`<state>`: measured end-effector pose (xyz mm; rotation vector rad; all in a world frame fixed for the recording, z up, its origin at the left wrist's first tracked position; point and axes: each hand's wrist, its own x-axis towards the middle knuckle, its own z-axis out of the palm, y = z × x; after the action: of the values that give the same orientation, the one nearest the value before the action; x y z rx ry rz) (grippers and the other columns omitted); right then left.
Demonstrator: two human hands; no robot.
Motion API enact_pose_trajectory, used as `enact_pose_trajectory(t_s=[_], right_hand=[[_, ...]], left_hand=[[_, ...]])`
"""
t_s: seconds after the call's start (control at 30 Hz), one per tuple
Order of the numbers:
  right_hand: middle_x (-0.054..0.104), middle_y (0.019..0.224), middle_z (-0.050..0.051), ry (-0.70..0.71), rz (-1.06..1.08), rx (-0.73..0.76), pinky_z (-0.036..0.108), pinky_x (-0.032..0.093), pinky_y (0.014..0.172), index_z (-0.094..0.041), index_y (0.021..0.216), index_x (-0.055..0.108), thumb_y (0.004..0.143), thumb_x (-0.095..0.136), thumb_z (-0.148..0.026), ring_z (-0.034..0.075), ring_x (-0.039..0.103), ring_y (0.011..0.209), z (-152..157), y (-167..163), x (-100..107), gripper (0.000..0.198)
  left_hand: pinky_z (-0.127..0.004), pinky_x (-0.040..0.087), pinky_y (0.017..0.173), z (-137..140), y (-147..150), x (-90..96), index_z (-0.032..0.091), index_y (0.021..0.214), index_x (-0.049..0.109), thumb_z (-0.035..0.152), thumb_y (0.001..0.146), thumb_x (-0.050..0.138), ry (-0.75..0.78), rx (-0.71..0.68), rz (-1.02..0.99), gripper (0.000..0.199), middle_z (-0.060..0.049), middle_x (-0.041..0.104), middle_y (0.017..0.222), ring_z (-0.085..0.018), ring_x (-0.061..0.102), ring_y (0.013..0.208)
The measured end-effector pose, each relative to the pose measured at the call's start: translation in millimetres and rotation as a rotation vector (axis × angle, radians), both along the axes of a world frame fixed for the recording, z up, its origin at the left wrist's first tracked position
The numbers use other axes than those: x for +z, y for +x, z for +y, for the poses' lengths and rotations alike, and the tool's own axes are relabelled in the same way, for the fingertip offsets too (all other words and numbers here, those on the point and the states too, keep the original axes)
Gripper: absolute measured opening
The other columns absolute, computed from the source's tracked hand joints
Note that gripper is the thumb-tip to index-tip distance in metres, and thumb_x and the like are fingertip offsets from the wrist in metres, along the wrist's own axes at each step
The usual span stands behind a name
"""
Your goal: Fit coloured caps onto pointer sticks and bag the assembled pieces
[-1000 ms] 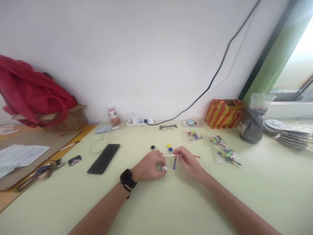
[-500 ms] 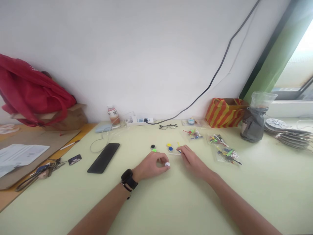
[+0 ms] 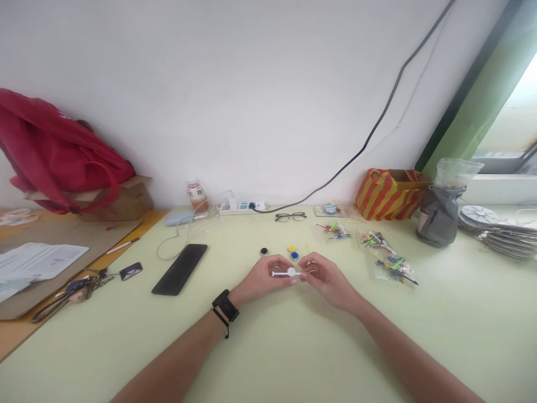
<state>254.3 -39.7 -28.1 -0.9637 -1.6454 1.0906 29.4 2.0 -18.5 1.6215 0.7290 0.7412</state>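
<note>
My left hand (image 3: 267,274), with a black watch on its wrist, pinches a small white round piece (image 3: 291,272) between thumb and fingertips. A thin white stick (image 3: 279,274) with a forked left end lies across that piece. Fingers of my right hand (image 3: 325,277) are closed on the stick's right end. Just beyond the hands sit a black round piece (image 3: 264,252), a yellow round piece (image 3: 292,248) and a blue round piece (image 3: 294,256). A yellow stick (image 3: 307,247) shows behind my right hand. Whatever lies under the hands is hidden.
Clear bags of coloured sticks (image 3: 394,266) lie to the right. Glasses (image 3: 291,216) and a power strip (image 3: 241,208) are by the wall. A black phone (image 3: 180,270) lies left. A striped bag (image 3: 388,195) and a grey bag (image 3: 438,215) stand back right.
My right hand has picked up the white stick from the table and brought it left to the white round piece. The hands are now close together. The green piece is now hidden.
</note>
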Motion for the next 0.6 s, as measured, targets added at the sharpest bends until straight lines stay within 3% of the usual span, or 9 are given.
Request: enact_pose_trajectory(t_s=[0.2, 0.43, 0.6], right_hand=[[0.066, 0.105, 0.005, 0.055, -0.057, 0.011, 0.039, 0.059, 0.089, -0.025, 0.106, 0.064, 0.098, 0.062, -0.044, 0.020, 0.069, 0.095, 0, -3, -5, 0.020], [0.066, 0.100, 0.006, 0.103, -0.069, -0.015, 0.039, 0.060, 0.087, -0.025, 0.106, 0.065, 0.097, 0.063, -0.046, 0.021, 0.068, 0.091, -4, 2, 11, 0.023], [0.065, 0.099, 0.006, 0.135, -0.072, -0.024, 0.039, 0.060, 0.087, -0.026, 0.106, 0.065, 0.098, 0.062, -0.042, 0.021, 0.068, 0.091, -3, 5, 11, 0.019]], left_hand=[[-0.035, 0.057, 0.087, -3, 1, 1.1, 0.016, 0.100, 0.075, 0.040, 0.086, 0.080, 0.049, -0.001, 0.020, 0.028, -0.011, 0.077, 0.100, -0.023, 0.073, 0.093], [-0.036, 0.059, 0.087, -1, 1, 0.8, 0.015, 0.100, 0.074, 0.039, 0.082, 0.084, 0.055, 0.034, -0.015, 0.031, -0.012, 0.078, 0.101, -0.023, 0.074, 0.092], [-0.035, 0.059, 0.085, -2, 0, 3.1, 0.016, 0.097, 0.074, 0.040, 0.081, 0.085, 0.074, 0.034, -0.017, 0.031, -0.011, 0.077, 0.098, -0.023, 0.073, 0.089]])
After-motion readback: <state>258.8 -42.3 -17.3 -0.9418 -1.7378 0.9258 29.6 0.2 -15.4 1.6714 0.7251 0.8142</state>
